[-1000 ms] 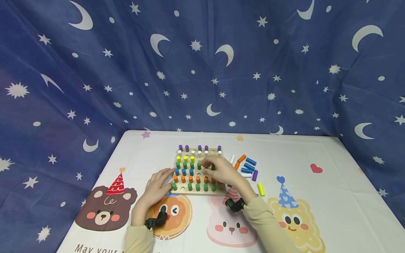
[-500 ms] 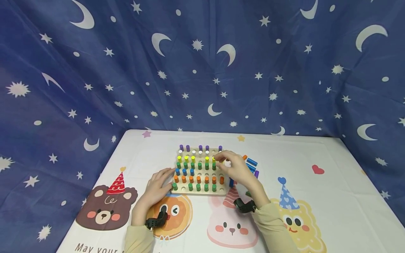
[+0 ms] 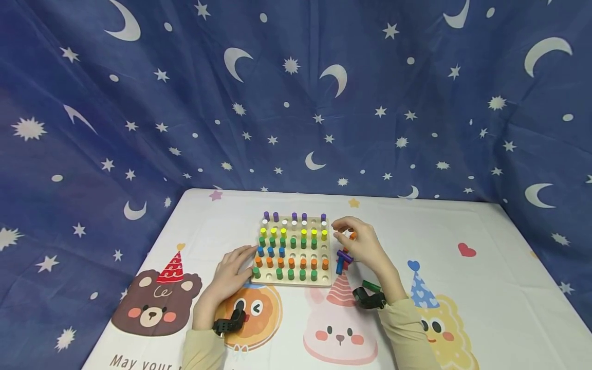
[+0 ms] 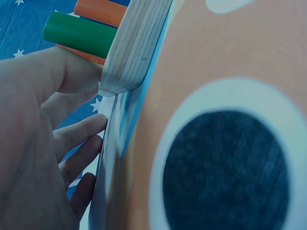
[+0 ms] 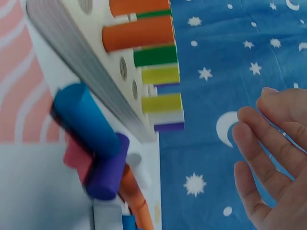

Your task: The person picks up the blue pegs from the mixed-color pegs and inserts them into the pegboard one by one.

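Observation:
A wooden pegboard (image 3: 291, 282) carries rows of purple, white, yellow, green, blue and orange pegs. At its left edge rests my left hand (image 3: 229, 270), fingers spread loosely; in the left wrist view the thumb (image 4: 81, 69) touches the board's corner beside a green peg (image 4: 79, 34). My right hand (image 3: 365, 245) hovers just right of the board, over the loose pegs. Its fingers are gently bent and hold nothing in the right wrist view. A yellow peg (image 3: 325, 235) stands at the right end of its row. Several holes in the board show bare.
Right of the board lie a purple peg (image 3: 344, 256) across a blue peg (image 3: 339, 265), an orange peg (image 3: 353, 236) and, by the right wrist, a green peg (image 3: 371, 285). My right hand hides part of this pile. A starry blue cloth (image 3: 296, 103) hangs behind the table.
My right hand has moved right, from over the board's middle to the loose pegs beside it. More yellow pegs now show at the row's right end. The left hand has stayed put.

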{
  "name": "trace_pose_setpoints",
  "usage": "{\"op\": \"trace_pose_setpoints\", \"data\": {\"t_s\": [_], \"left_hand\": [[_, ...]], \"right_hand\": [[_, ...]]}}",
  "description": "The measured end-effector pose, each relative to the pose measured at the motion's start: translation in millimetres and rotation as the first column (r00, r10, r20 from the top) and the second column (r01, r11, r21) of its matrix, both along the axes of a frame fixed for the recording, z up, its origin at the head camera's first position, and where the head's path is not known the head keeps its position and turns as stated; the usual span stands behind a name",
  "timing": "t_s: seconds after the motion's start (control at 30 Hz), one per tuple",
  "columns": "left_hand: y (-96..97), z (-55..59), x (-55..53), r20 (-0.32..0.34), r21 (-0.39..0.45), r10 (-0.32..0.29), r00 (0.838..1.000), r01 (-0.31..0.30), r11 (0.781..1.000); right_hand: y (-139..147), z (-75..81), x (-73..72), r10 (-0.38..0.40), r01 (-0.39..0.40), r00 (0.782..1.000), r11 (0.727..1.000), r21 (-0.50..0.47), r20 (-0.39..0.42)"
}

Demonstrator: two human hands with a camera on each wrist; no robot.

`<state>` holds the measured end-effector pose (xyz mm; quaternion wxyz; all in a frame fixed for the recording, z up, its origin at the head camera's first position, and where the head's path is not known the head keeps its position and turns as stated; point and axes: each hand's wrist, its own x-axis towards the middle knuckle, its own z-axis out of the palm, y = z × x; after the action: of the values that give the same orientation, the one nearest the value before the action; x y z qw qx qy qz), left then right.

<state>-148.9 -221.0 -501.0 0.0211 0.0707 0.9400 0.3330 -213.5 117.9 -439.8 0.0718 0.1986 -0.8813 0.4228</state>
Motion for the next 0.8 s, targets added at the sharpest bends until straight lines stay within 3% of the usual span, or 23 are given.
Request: {"op": "trace_pose_setpoints", "data": {"t_s": [0.3,0.53,0.8], "left_hand": [[0.1,0.7,-0.6,0.014,-0.007,0.000,1.000,0.000,1.000],[1.2,2.1,0.7,0.012,-0.002,0.003,1.000,-0.003,1.000],[1.7,1.5,-0.1,0.008,-0.011,0.003,1.000,-0.003,1.000]], "right_hand": [[26,-2.0,-5.2,-0.085,0.083,0.995,0.996,0.032,0.044],[45,-7.4,-11.4,-0.115,0.115,0.993,0.993,0.038,-0.007],[59,-19.0,-18.7,-0.158,0.154,0.985,0.985,0.074,0.066]]}}
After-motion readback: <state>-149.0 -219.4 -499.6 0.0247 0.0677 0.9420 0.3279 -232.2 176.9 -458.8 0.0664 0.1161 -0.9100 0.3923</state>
